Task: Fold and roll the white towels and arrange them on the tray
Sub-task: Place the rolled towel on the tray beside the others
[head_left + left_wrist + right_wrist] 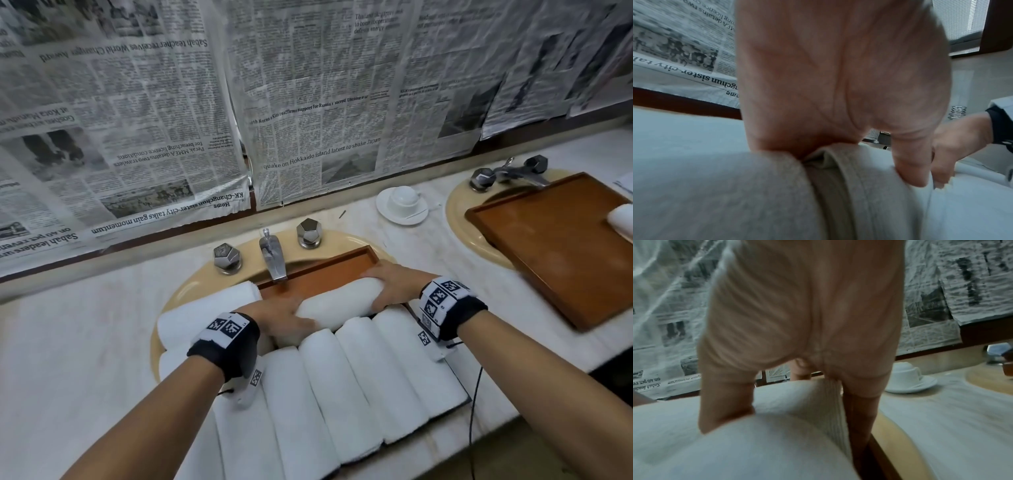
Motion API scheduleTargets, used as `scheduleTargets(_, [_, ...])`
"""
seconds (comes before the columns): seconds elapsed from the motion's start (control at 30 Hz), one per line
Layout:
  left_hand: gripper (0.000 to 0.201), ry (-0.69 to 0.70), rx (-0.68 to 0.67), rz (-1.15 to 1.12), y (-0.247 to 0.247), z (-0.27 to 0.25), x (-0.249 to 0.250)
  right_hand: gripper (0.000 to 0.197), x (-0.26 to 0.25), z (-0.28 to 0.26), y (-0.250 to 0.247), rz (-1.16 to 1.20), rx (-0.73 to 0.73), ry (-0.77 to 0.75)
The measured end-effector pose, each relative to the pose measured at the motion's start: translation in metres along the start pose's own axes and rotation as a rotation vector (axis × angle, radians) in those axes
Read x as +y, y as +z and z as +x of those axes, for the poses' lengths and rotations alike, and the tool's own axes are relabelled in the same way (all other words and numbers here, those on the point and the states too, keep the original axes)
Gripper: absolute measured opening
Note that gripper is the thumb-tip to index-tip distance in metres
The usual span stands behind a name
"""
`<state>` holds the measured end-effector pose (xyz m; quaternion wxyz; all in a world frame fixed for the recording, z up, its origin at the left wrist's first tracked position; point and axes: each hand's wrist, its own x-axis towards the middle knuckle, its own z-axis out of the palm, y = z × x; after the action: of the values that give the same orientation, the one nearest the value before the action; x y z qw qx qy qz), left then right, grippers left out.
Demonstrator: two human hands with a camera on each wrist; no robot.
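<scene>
Rolled white towels (pixel 342 387) lie side by side nearest the camera, long axes running away from the person, on the near tray (pixel 318 277) set over the basin. Across their far ends lies one more rolled towel (pixel 337 303), its long axis running left to right, held at both ends: the left hand (pixel 284 317) cups its left end with fingers curled over the cloth, thumb pressing into the roll in the left wrist view, and the right hand (pixel 390 286) wraps its right end, fingers draped over the far side. Bare wood shows just beyond the roll (toward the tap (pixel 272 257)). Both hands sit equally near. A second tray (pixel 555 250) lies well to the right, closer to the right hand, with a roll (pixel 621 219) at its edge.
</scene>
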<state>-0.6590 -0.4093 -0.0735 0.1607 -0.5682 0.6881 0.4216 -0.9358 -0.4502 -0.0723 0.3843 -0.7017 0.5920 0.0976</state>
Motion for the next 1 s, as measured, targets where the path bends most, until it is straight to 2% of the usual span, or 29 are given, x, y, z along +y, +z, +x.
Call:
scheduleTargets(0.07, [0.074,-0.008,-0.012,-0.035,-0.001,-0.001,0.001,0.078,-0.001,-0.002,-0.001,-0.013,-0.009,-0.016])
scheduleTargets(0.17, [0.057,0.002,0.078,-0.037,0.001,-0.002,0.003,0.073,0.004,-0.006,0.002,0.034,0.033,-0.055])
scheduleTargets(0.27, [0.058,0.020,0.134,0.039,0.005,-0.006,0.001,0.065,0.010,-0.009,0.006,0.087,0.051,-0.088])
scheduleTargets(0.4, [0.039,0.090,0.191,0.081,0.011,-0.010,-0.006,0.065,0.005,-0.008,0.011,0.025,0.070,-0.089])
scheduleTargets(0.5, [0.038,0.094,0.213,0.051,0.014,-0.013,-0.009,0.070,0.000,-0.007,0.018,-0.017,0.081,-0.081])
scheduleTargets(0.67, [0.038,0.033,0.165,0.079,0.006,-0.011,-0.005,0.073,-0.003,-0.006,0.021,-0.025,0.140,-0.093])
scheduleTargets(0.83, [0.049,-0.005,0.121,0.076,0.006,-0.008,-0.005,0.074,-0.008,0.000,0.025,-0.123,0.133,-0.065])
scheduleTargets(1.0, [0.053,-0.023,0.135,-0.035,0.005,-0.009,-0.007,0.071,-0.009,0.001,0.026,-0.084,0.168,-0.094])
